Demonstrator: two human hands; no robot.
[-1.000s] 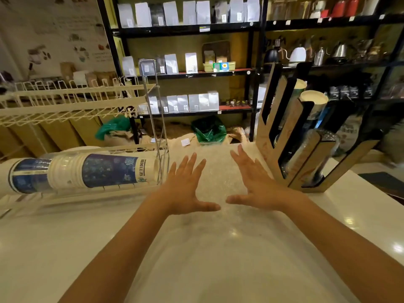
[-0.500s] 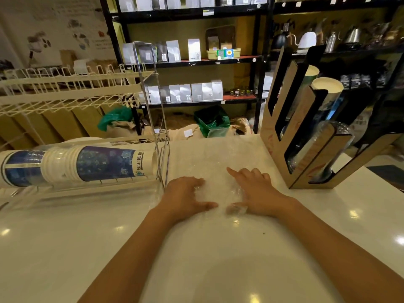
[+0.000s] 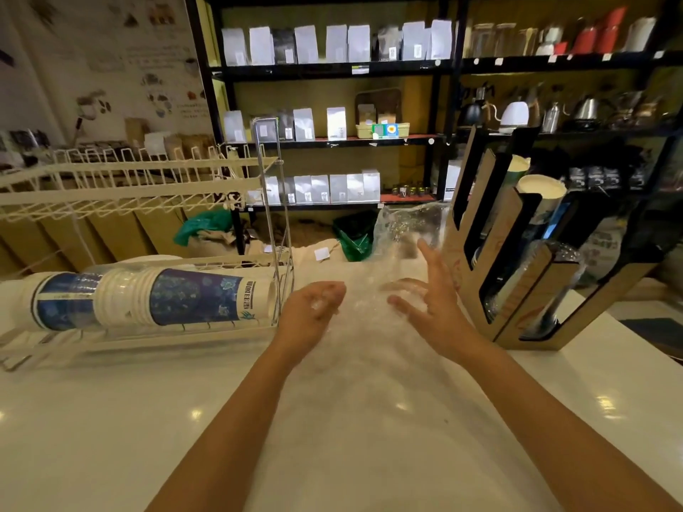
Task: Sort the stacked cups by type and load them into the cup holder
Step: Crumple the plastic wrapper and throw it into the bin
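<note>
Left hand (image 3: 314, 308) curled closed on clear plastic wrap (image 3: 403, 234), right hand (image 3: 425, 304) open with fingers spread against it, white counter (image 3: 111, 437), one stack of blue-and-white paper cups (image 3: 148, 297) lying in wire rack (image 3: 129, 186), one wooden cup holder (image 3: 517, 253) at right with cups slotted in.

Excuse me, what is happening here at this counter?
A person works at a white counter with bare hands. The left hand is closed on a crinkled clear plastic wrapping, and the right hand, fingers spread, touches it too. A stack of blue-printed paper cups lies on its side in a wire rack. The wooden cup holder already holds some cups.
</note>
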